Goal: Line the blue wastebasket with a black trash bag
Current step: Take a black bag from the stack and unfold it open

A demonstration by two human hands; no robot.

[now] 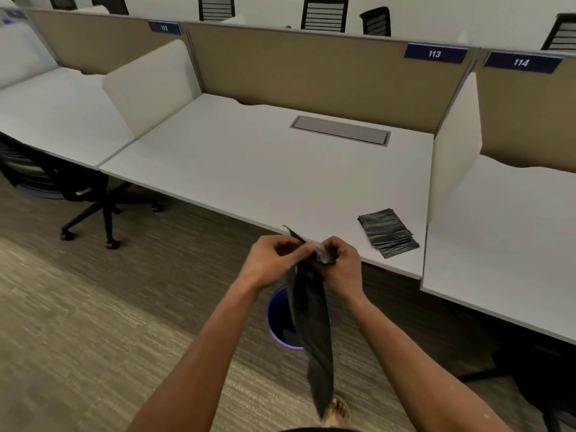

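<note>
A black trash bag (pixel 313 322) hangs down in a long narrow strip from both my hands. My left hand (pixel 274 260) and my right hand (pixel 341 263) pinch its top edge close together, just in front of the desk's near edge. Directly below, the blue wastebasket (pixel 276 319) stands on the carpet. Its rim shows to the left of the bag, and the hanging bag hides its right side. The bag's lower end dangles past the basket, near my foot.
A stack of folded black bags (pixel 388 232) lies near the front right of the white desk (pixel 249 169). White dividers flank the desk. A black office chair (pixel 78 194) stands at the left. Another dark chair (pixel 536 369) sits under the right desk.
</note>
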